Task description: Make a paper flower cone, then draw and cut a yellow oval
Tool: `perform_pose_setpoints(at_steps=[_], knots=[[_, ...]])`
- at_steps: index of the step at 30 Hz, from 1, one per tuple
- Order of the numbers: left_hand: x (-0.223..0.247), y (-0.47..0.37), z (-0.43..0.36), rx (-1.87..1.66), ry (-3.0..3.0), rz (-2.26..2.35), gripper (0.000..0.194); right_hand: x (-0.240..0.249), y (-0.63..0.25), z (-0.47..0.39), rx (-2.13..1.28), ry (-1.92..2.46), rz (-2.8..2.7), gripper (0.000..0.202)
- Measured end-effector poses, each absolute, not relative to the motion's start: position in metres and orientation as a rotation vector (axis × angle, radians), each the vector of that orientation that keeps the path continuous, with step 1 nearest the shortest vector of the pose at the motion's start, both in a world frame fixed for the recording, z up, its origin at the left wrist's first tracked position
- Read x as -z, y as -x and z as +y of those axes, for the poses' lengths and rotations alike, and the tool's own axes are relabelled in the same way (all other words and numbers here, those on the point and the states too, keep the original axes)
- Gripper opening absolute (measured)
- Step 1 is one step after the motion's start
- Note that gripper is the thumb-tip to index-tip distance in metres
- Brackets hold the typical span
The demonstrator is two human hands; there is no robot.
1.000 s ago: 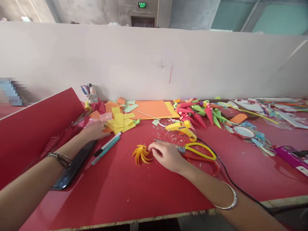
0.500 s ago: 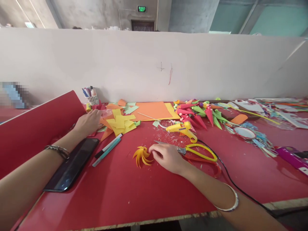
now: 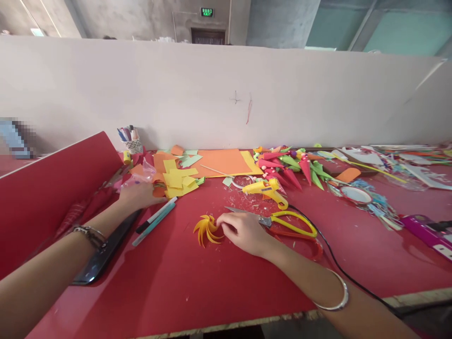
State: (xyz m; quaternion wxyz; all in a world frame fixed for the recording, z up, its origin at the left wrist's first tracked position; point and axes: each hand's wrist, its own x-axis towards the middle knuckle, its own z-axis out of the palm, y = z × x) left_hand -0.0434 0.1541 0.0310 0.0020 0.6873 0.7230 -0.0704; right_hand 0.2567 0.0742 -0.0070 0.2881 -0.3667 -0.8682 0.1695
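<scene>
A small yellow-orange paper flower (image 3: 205, 230) with curved, pointed petals rests on the red table. At its right edge, my right hand (image 3: 245, 231) is closed, with thumb and fingertips pinching a petal. Scissors (image 3: 293, 221) with yellow and orange-red handles lie just behind this hand. My left hand (image 3: 137, 194) reaches over the paper pile at left, one finger stretched to the right and the others partly hidden. Against its far side is a crumpled clear plastic bag (image 3: 143, 173). Yellow paper pieces (image 3: 179, 180) lie just beyond its fingertips.
A yellow glue gun (image 3: 266, 189) with a black cord lies behind the scissors. Two pens (image 3: 155, 219) and a black phone (image 3: 106, 254) are at left. Behind stand a pen cup (image 3: 132, 143) and a heap of pink and green paper cones (image 3: 286, 165). A red board (image 3: 60, 193) leans at left.
My left hand has come nearer and slightly right, down from the back of the pile. The plastic bag has shifted left and bunched up. My right hand stays at the flower.
</scene>
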Motion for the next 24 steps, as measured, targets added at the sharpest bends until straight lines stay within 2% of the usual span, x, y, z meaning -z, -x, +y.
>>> perform_pose_setpoints(at_steps=[9,18,24], knots=[[-0.027,0.046,0.161,0.153,-2.195,2.194,0.034,0.007,-0.258,0.074,-0.476,0.987,-2.324,0.02],[-0.035,0.058,0.159,-0.118,-2.217,2.313,0.036,0.008,-0.257,0.074,-0.473,0.98,-2.32,0.021],[-0.045,0.062,0.158,-0.552,-2.183,2.221,0.039,0.006,-0.257,0.073,-0.47,1.0,-2.321,0.021]])
